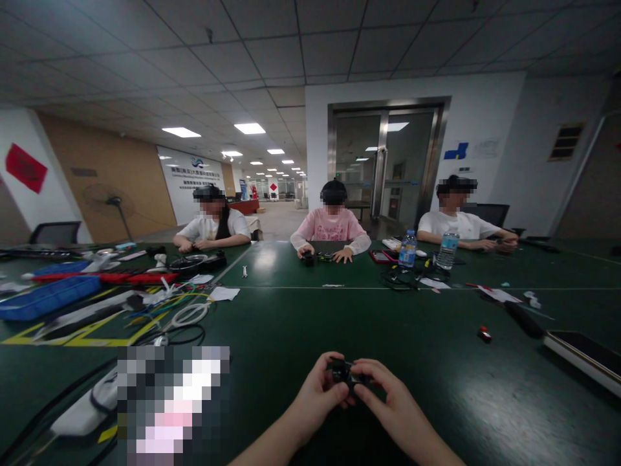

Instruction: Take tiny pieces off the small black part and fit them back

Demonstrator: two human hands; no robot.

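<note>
Low in the middle of the head view, both my hands meet around a small black object (342, 371), whose kind I cannot make out. From the left, my left hand (321, 387) pinches it between thumb and fingers. On its other side, my right hand (381, 388) grips it with thumb and fingertips. The fingers cover much of the object. Beneath the hands lies the dark green table top (272, 336). A small red and black piece (484, 334) rests on the table to the right of my hands.
Left are a white power strip (82, 408), coiled white cable (190, 315) and blue trays (48, 299). Two water bottles, one nearer (447, 250), stand beyond the table seam. A box-like device (585, 359) lies far right. Three people sit opposite, the middle one in a pink top (332, 224).
</note>
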